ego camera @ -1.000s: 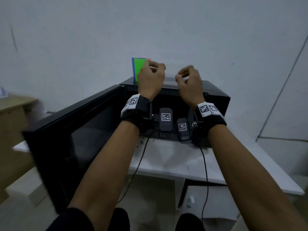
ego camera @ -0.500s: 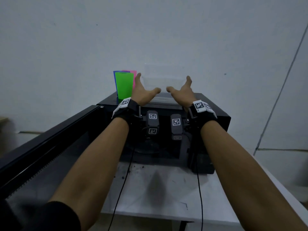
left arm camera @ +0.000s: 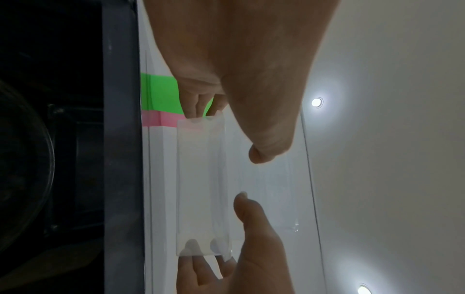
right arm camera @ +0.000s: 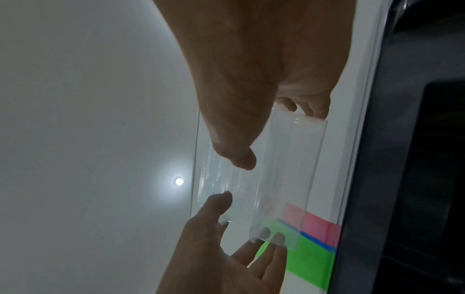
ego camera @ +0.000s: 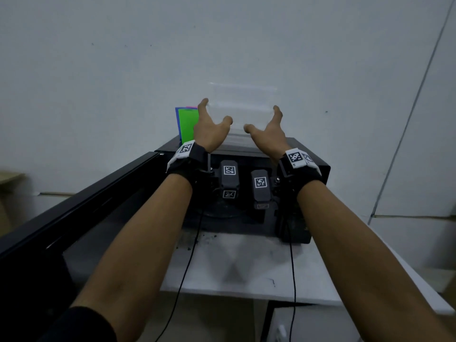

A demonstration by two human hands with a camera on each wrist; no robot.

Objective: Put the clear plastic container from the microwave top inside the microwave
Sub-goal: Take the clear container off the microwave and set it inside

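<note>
The clear plastic container (ego camera: 243,112) is held just above the black microwave's top (ego camera: 299,150), in front of the white wall. My left hand (ego camera: 214,114) grips its left end and my right hand (ego camera: 262,118) its right end, thumbs on the near side. In the left wrist view, my left hand (left arm camera: 230,134) has its fingers (left arm camera: 198,108) under the container (left arm camera: 201,189). The right wrist view shows my right hand (right arm camera: 269,135) pinching the container (right arm camera: 286,169) the same way. The microwave door (ego camera: 81,206) stands open to the left, and the dark turntable (ego camera: 222,212) shows inside.
Green, blue and pink cards (ego camera: 188,123) stand at the back left of the microwave top, beside my left hand. The microwave sits on a white table (ego camera: 237,267). Black cables (ego camera: 183,280) hang from my wrists. Wooden furniture (ego camera: 9,178) is at far left.
My hands went from curled above the microwave top to spread around the container's two ends. They have raised the container a little, and my view has come closer.
</note>
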